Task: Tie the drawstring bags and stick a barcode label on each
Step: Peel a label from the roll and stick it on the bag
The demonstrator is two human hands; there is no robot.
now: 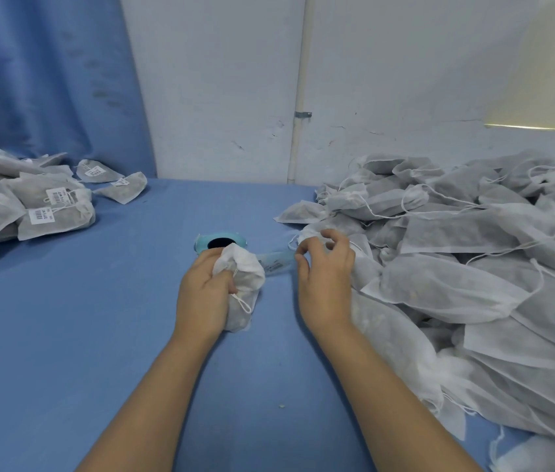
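My left hand (206, 291) grips a white drawstring bag (245, 287) by its gathered neck, the bag standing on the blue table; its cord loop hangs at the side. My right hand (325, 270) hovers just to the right with fingers loosely curled, thumb and forefinger close together; whether it pinches a thin cord cannot be told. Behind the bag lies a roll of barcode labels (219, 242) with a strip (276, 264) running right between my hands. A big heap of unlabelled bags (473, 267) fills the right side. Labelled bags (30, 202) are piled at the far left.
The blue table surface (99, 335) stretches across the front and left. A blue curtain (47, 80) hangs behind the left pile, and a white wall with a vertical pipe (299, 97) stands at the back. A small white crumb (282, 406) lies on the table.
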